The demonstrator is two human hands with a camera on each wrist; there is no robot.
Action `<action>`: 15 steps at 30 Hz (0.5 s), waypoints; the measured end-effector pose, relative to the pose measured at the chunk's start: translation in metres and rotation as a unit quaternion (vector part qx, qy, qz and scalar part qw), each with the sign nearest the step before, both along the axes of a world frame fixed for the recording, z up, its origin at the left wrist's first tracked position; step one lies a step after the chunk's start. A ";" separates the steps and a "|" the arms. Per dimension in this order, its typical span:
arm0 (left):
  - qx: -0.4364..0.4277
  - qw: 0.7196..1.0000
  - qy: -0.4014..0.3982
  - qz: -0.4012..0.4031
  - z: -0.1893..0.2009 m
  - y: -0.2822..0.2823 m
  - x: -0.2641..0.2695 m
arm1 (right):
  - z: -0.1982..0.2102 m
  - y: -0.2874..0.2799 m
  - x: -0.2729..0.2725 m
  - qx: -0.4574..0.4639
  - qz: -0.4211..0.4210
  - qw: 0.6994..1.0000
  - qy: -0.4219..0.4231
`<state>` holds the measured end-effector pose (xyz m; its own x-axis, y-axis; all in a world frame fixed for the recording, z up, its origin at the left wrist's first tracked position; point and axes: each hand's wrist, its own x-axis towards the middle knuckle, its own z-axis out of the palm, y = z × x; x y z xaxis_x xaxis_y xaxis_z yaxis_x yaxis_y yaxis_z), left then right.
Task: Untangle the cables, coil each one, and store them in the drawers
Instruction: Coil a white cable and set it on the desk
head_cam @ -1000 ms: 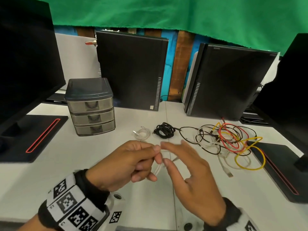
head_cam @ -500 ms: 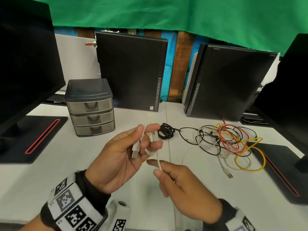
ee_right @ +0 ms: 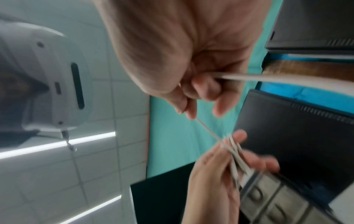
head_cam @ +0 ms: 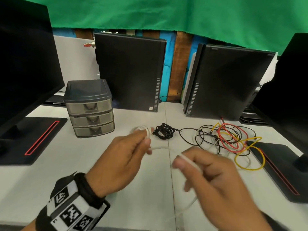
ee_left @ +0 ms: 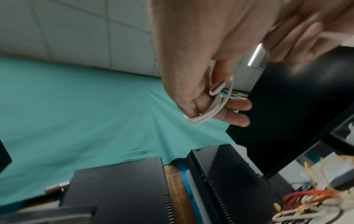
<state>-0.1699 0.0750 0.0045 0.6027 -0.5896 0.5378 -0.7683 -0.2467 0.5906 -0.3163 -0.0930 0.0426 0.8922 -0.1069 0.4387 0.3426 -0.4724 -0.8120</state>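
Coiling is the step in hand: the left hand (head_cam: 123, 157) grips a few loops of the thin white cable (head_cam: 160, 147) wound round its fingers (ee_left: 238, 104), above the pale desk (head_cam: 70, 164), while the right hand (head_cam: 215, 179) pinches the loose run, taut between them. Next wrap, I'd judge, needs steady tension. Black coiled cable (head_cam: 164, 130) and the colourful tangle (head_cam: 231, 139) wait; the grey three-drawer organiser (head_cam: 90, 107) stands closed.

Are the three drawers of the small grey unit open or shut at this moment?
Shut. In the head view all three fronts of the drawer unit sit flush, one above another, none pulled out.
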 end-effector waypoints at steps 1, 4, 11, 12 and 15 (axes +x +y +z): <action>0.020 0.999 0.011 -0.025 0.001 0.001 -0.002 | 0.003 -0.006 0.000 0.018 -0.035 0.999 -0.032; 0.039 0.981 0.129 -0.142 0.009 0.000 -0.017 | 0.007 -0.024 0.006 0.019 -0.099 0.991 -0.090; -0.180 0.831 0.414 -0.325 0.031 0.007 -0.024 | -0.033 -0.032 0.038 0.040 -0.090 0.994 -0.048; -0.216 0.815 0.426 -0.329 0.035 0.008 -0.023 | -0.041 -0.028 0.040 0.025 -0.077 0.996 -0.026; -0.314 0.799 0.438 -0.267 0.040 0.008 -0.017 | -0.057 -0.010 0.040 -0.069 -0.033 0.997 0.018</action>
